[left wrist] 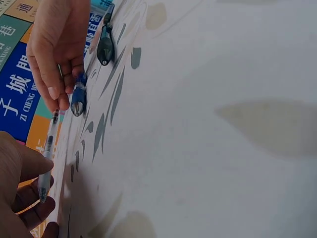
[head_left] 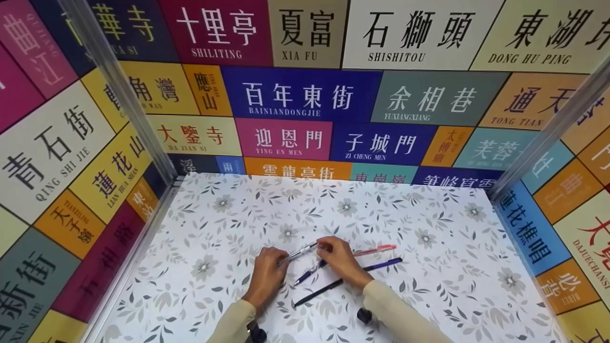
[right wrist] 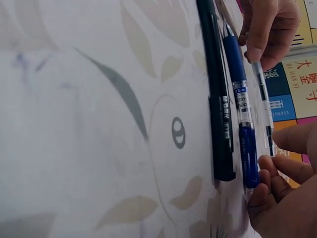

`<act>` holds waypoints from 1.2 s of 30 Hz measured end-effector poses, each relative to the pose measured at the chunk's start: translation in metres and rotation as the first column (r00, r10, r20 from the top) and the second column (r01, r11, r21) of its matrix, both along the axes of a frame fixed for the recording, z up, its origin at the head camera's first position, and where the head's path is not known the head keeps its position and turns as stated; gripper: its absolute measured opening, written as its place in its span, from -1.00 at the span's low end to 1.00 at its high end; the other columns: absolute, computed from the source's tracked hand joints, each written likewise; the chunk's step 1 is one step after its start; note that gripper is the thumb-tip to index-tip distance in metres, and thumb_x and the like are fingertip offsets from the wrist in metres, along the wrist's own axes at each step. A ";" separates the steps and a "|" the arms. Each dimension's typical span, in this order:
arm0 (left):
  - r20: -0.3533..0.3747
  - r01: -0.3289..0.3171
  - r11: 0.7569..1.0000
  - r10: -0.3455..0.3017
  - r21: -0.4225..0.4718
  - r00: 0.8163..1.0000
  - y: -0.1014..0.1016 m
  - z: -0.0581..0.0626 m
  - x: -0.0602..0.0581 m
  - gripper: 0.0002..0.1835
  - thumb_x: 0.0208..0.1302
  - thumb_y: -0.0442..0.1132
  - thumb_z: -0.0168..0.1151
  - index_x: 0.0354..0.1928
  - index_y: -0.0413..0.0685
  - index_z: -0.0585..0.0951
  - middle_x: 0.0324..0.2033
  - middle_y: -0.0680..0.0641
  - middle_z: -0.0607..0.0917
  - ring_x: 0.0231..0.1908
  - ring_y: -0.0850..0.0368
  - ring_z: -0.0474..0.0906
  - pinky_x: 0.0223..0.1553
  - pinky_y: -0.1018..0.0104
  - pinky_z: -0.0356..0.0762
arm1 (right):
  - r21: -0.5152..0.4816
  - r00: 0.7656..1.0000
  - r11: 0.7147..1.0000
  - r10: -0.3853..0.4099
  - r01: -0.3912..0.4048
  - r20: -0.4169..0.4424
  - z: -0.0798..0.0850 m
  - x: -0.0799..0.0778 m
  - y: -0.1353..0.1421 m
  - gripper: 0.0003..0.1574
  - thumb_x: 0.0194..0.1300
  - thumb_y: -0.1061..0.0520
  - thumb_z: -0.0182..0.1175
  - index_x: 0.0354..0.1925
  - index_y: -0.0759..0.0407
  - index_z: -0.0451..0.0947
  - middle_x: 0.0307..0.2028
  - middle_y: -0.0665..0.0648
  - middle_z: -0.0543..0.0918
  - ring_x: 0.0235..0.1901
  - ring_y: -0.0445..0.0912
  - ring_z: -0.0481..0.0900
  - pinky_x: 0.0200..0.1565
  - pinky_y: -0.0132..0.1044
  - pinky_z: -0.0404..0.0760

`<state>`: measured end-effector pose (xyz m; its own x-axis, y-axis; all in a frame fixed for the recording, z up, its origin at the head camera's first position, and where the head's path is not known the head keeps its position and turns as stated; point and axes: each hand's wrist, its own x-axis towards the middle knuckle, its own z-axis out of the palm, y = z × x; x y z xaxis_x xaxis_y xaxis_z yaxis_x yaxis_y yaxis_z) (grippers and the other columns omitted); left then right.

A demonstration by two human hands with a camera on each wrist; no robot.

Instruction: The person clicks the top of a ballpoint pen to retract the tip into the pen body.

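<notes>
A clear pen [head_left: 302, 250] with dark parts is held between both hands, slanting a little above the patterned cloth. My left hand [head_left: 269, 272] pinches its tip end, thumb on top, as the left wrist view shows. At the other end the thumb and fingertips of my right hand [head_left: 339, 259] grip the pen. Below that hand a blue pen [right wrist: 242, 101] with a clear middle lies on the cloth; its end is close to the curled lower fingers, and I cannot tell if they touch. Nearer to me lies a black pen [right wrist: 218, 104].
Right of the right hand lie a pink pen [head_left: 379, 249] and a dark blue pen [head_left: 385, 264], each partly hidden by it. A white cloth [head_left: 190, 228] with grey leaves and flowers covers the table. Colourful sign panels [head_left: 300, 93] wall three sides.
</notes>
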<state>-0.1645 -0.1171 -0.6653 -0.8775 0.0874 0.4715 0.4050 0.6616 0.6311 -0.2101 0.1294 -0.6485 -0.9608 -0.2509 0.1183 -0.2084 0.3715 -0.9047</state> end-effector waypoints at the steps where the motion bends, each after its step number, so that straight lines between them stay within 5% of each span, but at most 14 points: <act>1: -0.002 -0.003 1.000 0.003 0.000 1.000 0.000 0.000 -0.001 -0.85 0.19 -0.50 0.50 -0.21 -0.21 0.82 -0.29 -0.03 0.79 -0.17 -0.03 0.64 -0.08 0.01 0.60 | 0.004 1.000 1.000 -0.003 0.003 -0.004 0.000 -0.002 0.000 -0.62 0.36 0.38 0.39 0.13 0.46 0.71 -0.11 0.23 0.79 -0.09 0.03 0.70 0.03 -0.25 0.69; 28: -0.059 -0.056 0.995 0.052 -0.079 0.997 0.001 -0.004 -0.010 -0.83 0.09 -0.50 0.54 -0.28 -0.17 0.81 -0.31 -0.08 0.77 -0.16 -0.09 0.59 -0.10 -0.13 0.54 | 0.095 0.993 0.995 -0.001 0.012 -0.118 -0.006 -0.020 -0.006 -0.67 0.25 0.47 0.34 -0.01 0.41 0.79 -0.17 0.24 0.81 -0.14 0.09 0.74 0.02 -0.12 0.72; 36: -0.042 -0.068 0.993 0.064 -0.093 0.997 0.000 -0.006 -0.007 -0.84 0.13 -0.47 0.54 -0.23 -0.20 0.81 -0.29 -0.09 0.77 -0.14 -0.09 0.58 -0.10 -0.11 0.54 | 0.059 0.999 0.998 -0.011 0.014 -0.052 -0.006 -0.017 -0.003 -0.66 0.29 0.44 0.34 0.05 0.44 0.75 -0.14 0.26 0.80 -0.12 0.05 0.73 0.02 -0.20 0.69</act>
